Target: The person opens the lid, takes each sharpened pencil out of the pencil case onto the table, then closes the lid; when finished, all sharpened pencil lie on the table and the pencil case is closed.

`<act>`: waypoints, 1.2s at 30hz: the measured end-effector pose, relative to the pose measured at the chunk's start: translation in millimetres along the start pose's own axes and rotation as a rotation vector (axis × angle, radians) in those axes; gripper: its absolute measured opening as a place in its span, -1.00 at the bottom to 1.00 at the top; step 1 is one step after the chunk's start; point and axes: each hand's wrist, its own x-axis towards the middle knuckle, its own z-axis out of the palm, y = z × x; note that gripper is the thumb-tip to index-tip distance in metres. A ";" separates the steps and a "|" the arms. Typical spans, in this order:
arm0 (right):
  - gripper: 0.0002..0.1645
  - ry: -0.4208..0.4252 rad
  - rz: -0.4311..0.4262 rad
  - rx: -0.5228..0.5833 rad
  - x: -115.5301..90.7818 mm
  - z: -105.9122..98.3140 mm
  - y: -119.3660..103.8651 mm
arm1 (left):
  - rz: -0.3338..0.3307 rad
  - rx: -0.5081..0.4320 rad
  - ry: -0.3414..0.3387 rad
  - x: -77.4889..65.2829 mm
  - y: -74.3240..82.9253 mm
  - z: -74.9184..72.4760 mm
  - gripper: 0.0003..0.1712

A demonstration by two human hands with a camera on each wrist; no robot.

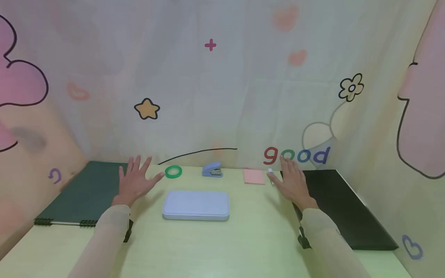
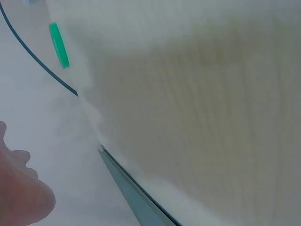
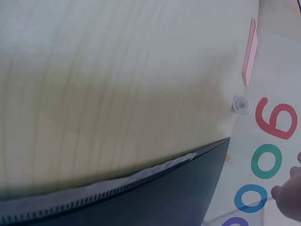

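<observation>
My left hand [image 1: 135,183] is held above the table with its fingers spread, near the inner edge of a dark green spiral notebook [image 1: 94,189]. On the other side my right hand [image 1: 292,183] hovers with straight fingers beside a black folder [image 1: 342,208]. Neither hand holds anything. Between them lies a closed pale lavender case [image 1: 196,205]. Behind it stand a green tape roll [image 1: 173,172], a small lavender stapler [image 1: 212,170] and a pink sticky-note pad [image 1: 253,176]. A small white-capped item [image 1: 270,171], partly hidden by my right thumb, is next to the pad.
The pale wood-grain table [image 1: 208,251] runs back to a printed cloth [image 1: 222,96] hanging behind and along both sides. The notebook occupies the left end of the table and the folder the right end.
</observation>
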 end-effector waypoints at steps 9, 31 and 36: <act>0.04 -0.035 -0.015 0.061 -0.3 -0.1 -1.2 | 0.023 -0.096 -0.057 -2.8 15.7 1.9 0.02; 0.12 -0.310 -0.126 0.240 -4.6 20.1 -62.3 | 0.250 -0.335 -0.326 -18.8 44.9 25.9 -0.09; 0.17 -0.378 -0.147 0.251 -9.5 28.8 -79.2 | 0.248 -0.349 -0.387 -21.4 51.8 30.2 -0.03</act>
